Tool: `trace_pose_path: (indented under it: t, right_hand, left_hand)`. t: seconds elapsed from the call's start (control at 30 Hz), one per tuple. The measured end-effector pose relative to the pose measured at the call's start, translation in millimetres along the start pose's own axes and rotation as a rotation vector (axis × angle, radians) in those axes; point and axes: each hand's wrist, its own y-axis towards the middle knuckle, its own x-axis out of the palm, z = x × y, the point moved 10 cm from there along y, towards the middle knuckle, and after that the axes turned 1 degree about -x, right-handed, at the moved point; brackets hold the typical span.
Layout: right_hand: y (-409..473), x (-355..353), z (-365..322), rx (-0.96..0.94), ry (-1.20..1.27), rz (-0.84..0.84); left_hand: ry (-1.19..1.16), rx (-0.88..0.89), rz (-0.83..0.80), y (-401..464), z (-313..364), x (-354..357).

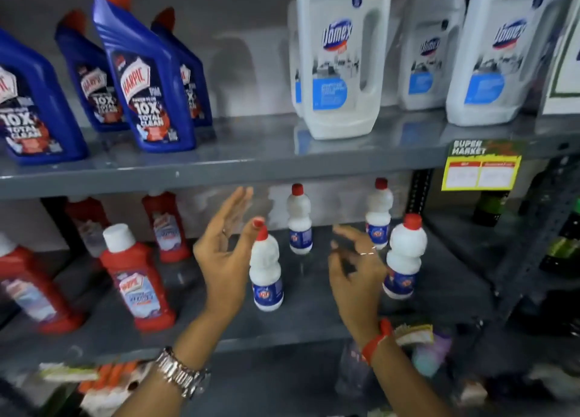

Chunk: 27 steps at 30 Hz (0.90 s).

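Note:
Several small white bottles with red caps stand on the lower grey shelf. One small white bottle stands at the front, between my hands. My left hand is raised just left of it, fingers straight, thumb tip near its red cap, holding nothing. My right hand hovers blurred to its right, fingers loosely spread and holding nothing, close to a second front bottle. Two more small bottles stand farther back.
Red cleaner bottles stand at the left of the lower shelf. The upper shelf carries blue Harpic bottles and large white Domex jugs. A yellow price tag hangs from its edge. Dark bottles stand at the right.

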Motion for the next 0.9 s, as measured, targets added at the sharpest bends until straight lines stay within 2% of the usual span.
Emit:
trace_pose_path:
  t: [0.17, 0.27, 0.33, 0.43, 0.53, 0.67, 0.9]
  right_hand:
    - [-79.3, 78.1, 86.5, 0.392, -0.061, -0.429]
    - [-119.3, 121.0, 116.8, 0.486, -0.137, -0.737]
    - [-136.6, 138.2, 129.3, 0.548, -0.138, -0.84]
    - [-137.5, 145.4, 143.6, 0.632, -0.123, -0.751]
    - [-129.7, 147.2, 149.9, 0.645, -0.121, -0.675]
    - [-126.8, 151.0, 156.6, 0.627, -0.11, -0.698]
    - [-119.6, 120.8, 171.0, 0.636, -0.112, -0.66]
  left_hand:
    - [0.298, -0.265, -0.007, -37.5, -98.1, -32.8]
    - [0.441, -0.467, -0.161, -55.6, -160.0, -40.9]
    - [0.489, -0.598, -0.264, -66.0, -190.2, -43.3]
    - [0.45, -0.674, -0.359, -68.5, -209.4, -37.1]
    - [0.452, -0.696, -0.322, -63.6, -214.3, -34.9]
    - [0.521, -0.759, -0.286, -58.8, -222.0, -34.8]
    - [0.563, -0.752, -0.361, -60.3, -226.5, -2.5]
